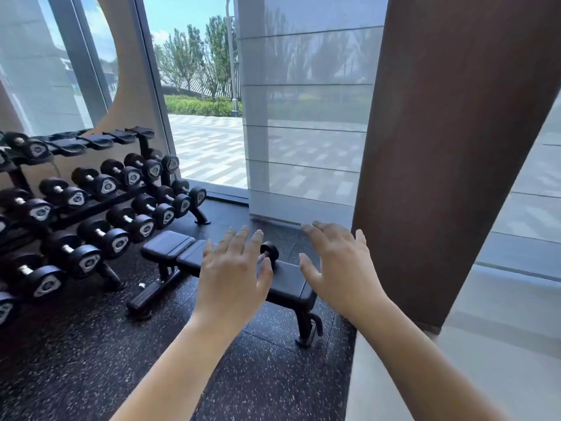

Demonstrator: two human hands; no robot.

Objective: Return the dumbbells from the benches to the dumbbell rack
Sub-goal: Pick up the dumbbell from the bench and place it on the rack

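Observation:
A small black dumbbell lies on a flat black bench in the middle of the view, partly hidden behind my left hand. My left hand is stretched out in front of the bench with fingers spread and straight, holding nothing. To the right of the dumbbell hovers my right hand, its fingers also spread and empty. The three-tier dumbbell rack stands at the left, loaded with several black dumbbells; its top tier has several bare cradles.
A wide brown pillar rises just right of the bench. Behind the bench are floor-to-ceiling windows with a translucent blind. The floor is dark speckled rubber, turning to pale tile at the right.

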